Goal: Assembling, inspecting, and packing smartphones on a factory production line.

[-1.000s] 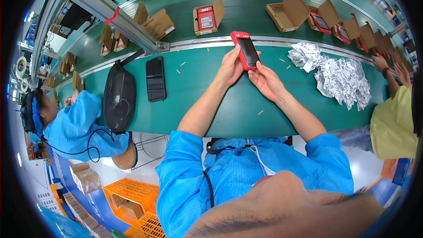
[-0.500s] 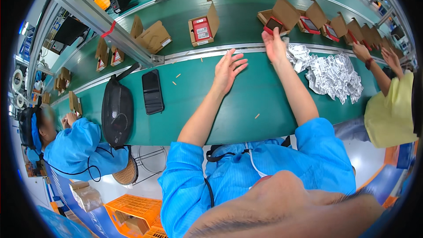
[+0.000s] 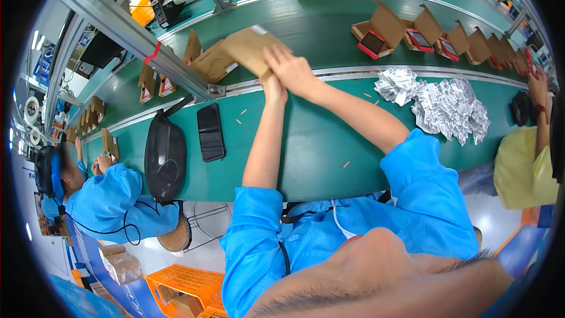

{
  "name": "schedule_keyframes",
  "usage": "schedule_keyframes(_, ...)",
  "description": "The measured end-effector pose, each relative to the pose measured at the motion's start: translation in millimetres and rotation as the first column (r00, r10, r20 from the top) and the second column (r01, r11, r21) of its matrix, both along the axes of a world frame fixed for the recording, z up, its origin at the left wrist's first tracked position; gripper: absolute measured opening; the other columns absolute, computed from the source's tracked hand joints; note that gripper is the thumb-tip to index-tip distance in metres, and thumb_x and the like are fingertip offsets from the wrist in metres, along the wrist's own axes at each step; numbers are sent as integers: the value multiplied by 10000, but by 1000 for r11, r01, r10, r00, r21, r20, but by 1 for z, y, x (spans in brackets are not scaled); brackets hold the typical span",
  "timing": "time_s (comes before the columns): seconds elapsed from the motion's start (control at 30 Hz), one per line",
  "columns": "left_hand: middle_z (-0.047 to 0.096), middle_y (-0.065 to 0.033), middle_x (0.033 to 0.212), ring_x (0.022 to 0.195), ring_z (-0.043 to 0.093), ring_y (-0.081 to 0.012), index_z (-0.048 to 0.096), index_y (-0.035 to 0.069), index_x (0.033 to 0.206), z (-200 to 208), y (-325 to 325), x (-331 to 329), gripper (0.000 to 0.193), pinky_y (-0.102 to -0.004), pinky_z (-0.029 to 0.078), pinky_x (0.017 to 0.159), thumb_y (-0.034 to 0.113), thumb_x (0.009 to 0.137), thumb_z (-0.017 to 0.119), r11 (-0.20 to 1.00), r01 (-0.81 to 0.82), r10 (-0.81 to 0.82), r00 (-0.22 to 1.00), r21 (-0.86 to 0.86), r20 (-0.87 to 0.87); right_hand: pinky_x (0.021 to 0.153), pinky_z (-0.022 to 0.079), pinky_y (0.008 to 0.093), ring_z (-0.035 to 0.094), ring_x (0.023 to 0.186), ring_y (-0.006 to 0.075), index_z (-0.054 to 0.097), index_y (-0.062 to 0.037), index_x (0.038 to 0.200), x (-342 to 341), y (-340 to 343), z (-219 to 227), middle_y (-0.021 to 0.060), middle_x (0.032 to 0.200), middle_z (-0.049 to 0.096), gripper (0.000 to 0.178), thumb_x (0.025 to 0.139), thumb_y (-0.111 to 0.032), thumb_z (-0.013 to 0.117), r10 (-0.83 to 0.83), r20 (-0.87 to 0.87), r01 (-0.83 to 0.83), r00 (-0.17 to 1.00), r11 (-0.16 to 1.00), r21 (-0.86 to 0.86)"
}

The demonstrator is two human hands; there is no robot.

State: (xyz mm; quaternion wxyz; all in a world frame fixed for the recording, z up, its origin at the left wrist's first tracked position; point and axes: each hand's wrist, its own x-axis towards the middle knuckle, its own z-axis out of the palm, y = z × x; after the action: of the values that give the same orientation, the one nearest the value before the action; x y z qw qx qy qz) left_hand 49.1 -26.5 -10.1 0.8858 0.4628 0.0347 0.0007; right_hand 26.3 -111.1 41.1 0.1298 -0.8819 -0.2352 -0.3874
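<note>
A brown cardboard box point(image 3: 250, 46), its lid closed, is tilted above the conveyor's near rail. My left hand point(image 3: 273, 86) grips its near end from below, with most fingers hidden behind the box and my other hand. Crossing over from the right, my right hand point(image 3: 292, 72) has its fingers bent over the same near end. Just left of this box, another closed cardboard box point(image 3: 215, 63) lies on the belt. To the right, an open cardboard box point(image 3: 382, 26) holds a red-edged item with a dark face point(image 3: 373, 42).
More open boxes point(image 3: 421, 29) line the belt point(image 3: 318, 17) rightward. White printed slips point(image 3: 450, 106) are heaped on the green table point(image 3: 318, 147). A black phone point(image 3: 210, 132) and black pouch point(image 3: 165, 156) lie left. Co-workers sit left point(image 3: 112, 191) and right point(image 3: 524, 165); a metal post point(image 3: 141, 41) rises left.
Both hands, empty and apart before, have moved left and together onto the box. That box stood open with red contents; it is now closed and tilted. The right co-worker's hand has risen.
</note>
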Motion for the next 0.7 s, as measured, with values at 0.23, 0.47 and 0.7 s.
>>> schedule_keyframes(0.23, 433, -48, 1317, 1201, 441, -232, 330, 164, 1353, -9, 2, 4, 529, -404, 402, 982, 500, 945, 343, 975, 169, -123, 951, -145, 282, 604, 552, 308, 660, 858, 259, 467, -19, 1248, -30, -19, 9, 188, 1129, 593, 555, 714, -84, 600, -13, 54, 12, 998, 1000, 28)
schedule_keyframes(0.47, 466, -156, 1270, 1156, 461, -358, 387, 116, 1300, 0, 39, -23, 602, -604, 352, 971, 561, 930, 222, 913, 139, -142, 990, -383, 20, 618, 507, 481, 626, 748, 369, 546, -17, 1076, 8, -36, 10, 218, 788, 633, 271, 833, -129, 509, -180, -401, 326, 898, 885, 333)
schedule_keyframes(0.7, 488, -165, 1184, 1107, 482, -343, 390, 77, 1250, 15, 12, -42, 471, -575, 378, 952, 443, 955, 354, 879, 297, -300, 953, -374, 52, 683, 486, 349, 654, 768, 252, 578, 79, 935, 37, -133, -72, 173, 825, 657, 347, 860, -259, 569, 139, -644, 415, 752, 659, 627)
